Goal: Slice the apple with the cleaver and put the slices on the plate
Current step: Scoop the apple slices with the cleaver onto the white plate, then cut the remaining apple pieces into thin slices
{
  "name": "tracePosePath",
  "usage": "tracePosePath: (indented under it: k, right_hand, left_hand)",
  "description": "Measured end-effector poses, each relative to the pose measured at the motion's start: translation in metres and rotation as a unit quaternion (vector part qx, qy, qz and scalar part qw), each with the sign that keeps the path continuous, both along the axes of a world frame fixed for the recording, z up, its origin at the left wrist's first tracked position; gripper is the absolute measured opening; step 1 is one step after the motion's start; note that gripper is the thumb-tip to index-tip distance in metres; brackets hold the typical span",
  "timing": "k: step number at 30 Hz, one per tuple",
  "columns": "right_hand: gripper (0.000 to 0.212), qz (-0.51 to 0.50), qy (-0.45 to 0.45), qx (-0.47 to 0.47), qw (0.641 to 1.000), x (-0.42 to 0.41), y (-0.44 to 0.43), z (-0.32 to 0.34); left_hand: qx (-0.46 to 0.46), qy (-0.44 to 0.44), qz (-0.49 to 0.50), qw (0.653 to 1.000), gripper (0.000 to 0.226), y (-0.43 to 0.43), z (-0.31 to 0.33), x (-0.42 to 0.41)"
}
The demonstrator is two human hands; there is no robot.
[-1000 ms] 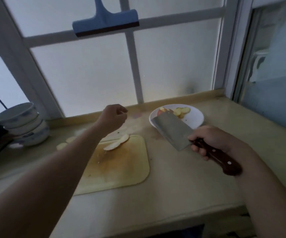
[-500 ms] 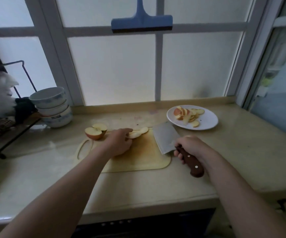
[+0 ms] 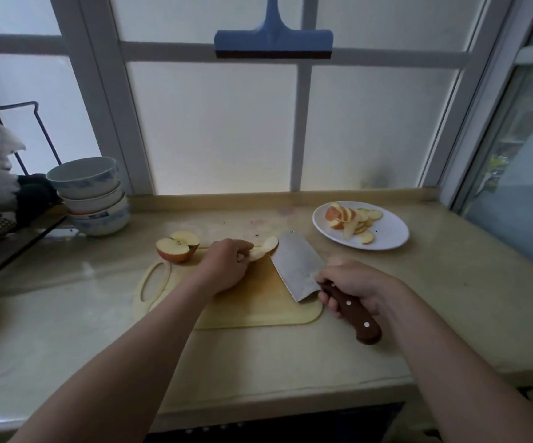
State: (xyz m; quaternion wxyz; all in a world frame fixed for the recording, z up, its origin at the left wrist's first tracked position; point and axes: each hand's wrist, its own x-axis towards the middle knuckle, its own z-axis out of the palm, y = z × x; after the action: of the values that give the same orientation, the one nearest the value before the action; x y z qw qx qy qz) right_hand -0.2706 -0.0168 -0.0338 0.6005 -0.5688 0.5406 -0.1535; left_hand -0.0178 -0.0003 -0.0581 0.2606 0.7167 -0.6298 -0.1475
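Observation:
On the yellow cutting board (image 3: pixel 258 308) my left hand (image 3: pixel 226 263) pinches a few pale apple slices (image 3: pixel 266 246) at the board's far edge. My right hand (image 3: pixel 351 284) grips the brown handle of the cleaver (image 3: pixel 293 266), whose blade lies over the board just right of the slices. Two apple halves (image 3: pixel 178 249), cut faces up, sit at the board's far left corner. A white plate (image 3: pixel 389 233) with several apple slices (image 3: pixel 353 220) stands at the back right of the counter.
A stack of bowls (image 3: pixel 94 195) stands at the back left beside a black wire rack (image 3: pixel 9 225). A blue squeegee (image 3: pixel 273 43) hangs on the window frame above. The counter's front edge (image 3: pixel 258 398) runs below my forearms.
My left hand came down from above the board onto the slices and took hold of them. The cleaver moved left from the plate side to the board. The view swung left.

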Motion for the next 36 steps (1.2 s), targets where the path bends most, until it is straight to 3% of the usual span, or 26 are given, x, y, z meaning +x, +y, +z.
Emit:
tracePosePath:
  k: [14,25,36]
  right_hand:
    - [0.005,0.052,-0.008,0.006,0.999,-0.010,0.010,0.003]
    - [0.012,0.014,-0.063,-0.026,0.998,-0.060,0.015,0.022]
    - [0.014,-0.044,-0.090,-0.054,0.993,-0.133,-0.018,0.016]
  left_hand:
    - [-0.031,-0.008,-0.011,0.999,0.036,0.003,0.005,-0.010]
    - [-0.069,-0.189,-0.071,0.977,0.032,-0.028,0.048,-0.077]
    - [-0.069,-0.225,-0.117,0.965,0.034,-0.106,0.056,-0.182]
